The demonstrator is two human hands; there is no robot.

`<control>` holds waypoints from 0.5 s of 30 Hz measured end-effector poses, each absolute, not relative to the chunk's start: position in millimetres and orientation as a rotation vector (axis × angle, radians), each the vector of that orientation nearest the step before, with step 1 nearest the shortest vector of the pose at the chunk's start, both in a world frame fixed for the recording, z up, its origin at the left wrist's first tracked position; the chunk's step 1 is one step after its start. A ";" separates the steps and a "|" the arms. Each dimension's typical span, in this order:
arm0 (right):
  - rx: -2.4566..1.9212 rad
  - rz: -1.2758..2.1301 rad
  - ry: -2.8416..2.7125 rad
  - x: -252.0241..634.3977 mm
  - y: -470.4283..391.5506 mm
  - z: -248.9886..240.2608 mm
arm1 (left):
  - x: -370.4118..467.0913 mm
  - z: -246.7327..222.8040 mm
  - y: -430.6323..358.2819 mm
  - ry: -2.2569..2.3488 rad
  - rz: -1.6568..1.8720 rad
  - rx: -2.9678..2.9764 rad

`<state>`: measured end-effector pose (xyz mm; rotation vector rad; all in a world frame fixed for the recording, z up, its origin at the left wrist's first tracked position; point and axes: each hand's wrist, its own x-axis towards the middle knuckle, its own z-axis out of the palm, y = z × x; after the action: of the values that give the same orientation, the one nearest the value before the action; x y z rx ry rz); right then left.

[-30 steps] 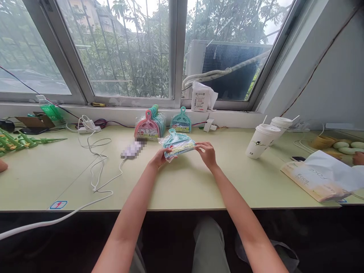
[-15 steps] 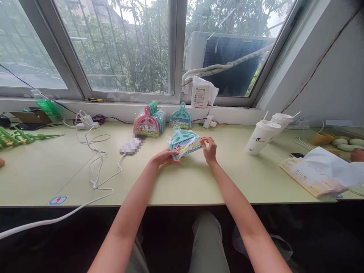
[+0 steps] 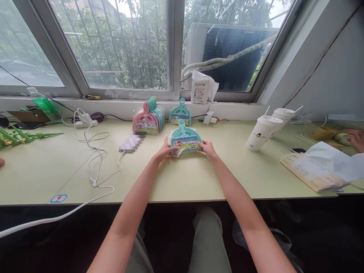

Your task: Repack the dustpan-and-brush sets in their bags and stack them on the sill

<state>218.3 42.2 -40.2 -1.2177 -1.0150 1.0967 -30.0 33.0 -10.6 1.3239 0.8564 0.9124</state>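
A teal mini dustpan-and-brush set (image 3: 186, 134) in clear wrap stands upright in front of me, handle up, its printed label facing me. My left hand (image 3: 165, 150) grips its lower left corner, and my right hand (image 3: 208, 149) grips the lower right edge. Behind it, a similar teal set (image 3: 180, 112) leans against the window ledge. To the left is a row of several wrapped sets, with a pink dustpan (image 3: 146, 119) at its front and teal ones behind.
White cables (image 3: 96, 167) trail over the left of the table (image 3: 182, 185). Two lidded cups (image 3: 261, 132) and a tissue pack (image 3: 309, 170) stand right. A box (image 3: 200, 89) sits on the ledge. Another person's hand (image 3: 356, 139) shows at far right, near a basket (image 3: 322, 132).
The held dustpan set has turned from a tilt to level, its label now squarely towards me. My right hand has moved down to its lower edge. The other person's hand has come further in.
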 end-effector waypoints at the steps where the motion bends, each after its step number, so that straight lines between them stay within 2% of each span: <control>1: -1.213 1.065 -0.943 219.4 43.5 -41.1 | -28.3 -10.3 33.8 0.856 1.006 1.326; 6: -1.169 0.989 -0.724 225.1 45.8 -41.2 | -21.1 -11.8 36.0 0.768 1.100 1.673; 9: -1.175 1.003 -0.778 223.2 44.6 -40.0 | -15.6 -18.4 39.2 0.888 1.164 1.913; 15: -1.096 1.093 -0.928 206.0 37.9 -33.9 | -10.2 -26.4 46.9 1.149 1.468 1.888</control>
<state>206.0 37.9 -33.9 -1.0960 -0.9284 1.0930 -10.2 46.9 -26.4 1.8882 1.1495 1.4683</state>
